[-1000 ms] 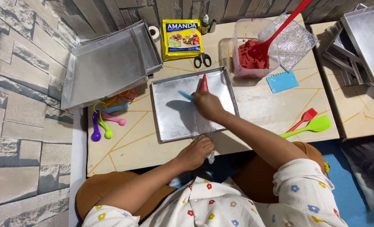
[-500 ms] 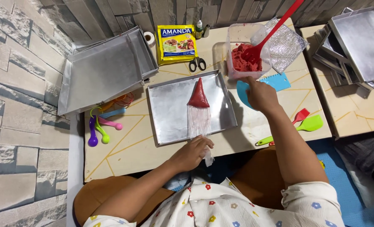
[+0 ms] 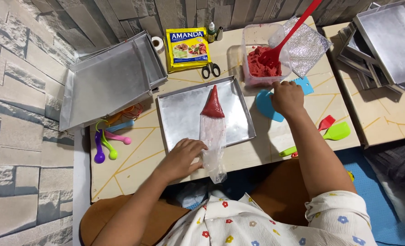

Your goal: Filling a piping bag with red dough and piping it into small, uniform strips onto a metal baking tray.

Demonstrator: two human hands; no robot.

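A clear piping bag point(image 3: 213, 132) lies along a shallow metal tray point(image 3: 184, 114), its pointed end packed with red batter and aimed away from me. My left hand point(image 3: 184, 157) presses on the bag's empty lower part at the tray's near edge. My right hand point(image 3: 287, 96) is to the right of the tray, fingers curled down on a rounded blue scraper point(image 3: 265, 105). Just beyond that hand stands a clear plastic tub point(image 3: 257, 50) of red batter with a red spatula point(image 3: 289, 36) in it.
A toothed blue scraper point(image 3: 305, 84) and a silvery sheet point(image 3: 307, 43) lie by the tub. Scissors point(image 3: 210, 69), a yellow packet point(image 3: 186, 48) and small bottles sit at the back. Stacked metal trays point(image 3: 107, 82) are left, more trays point(image 3: 389, 41) right. Coloured measuring spoons point(image 3: 107, 141) and green and red spatulas point(image 3: 330, 132) lie near the front.
My right hand has left the bag's red tip and moved right to the blue scraper by the tub. The bag now lies flat on the tray. My left hand stays on it.
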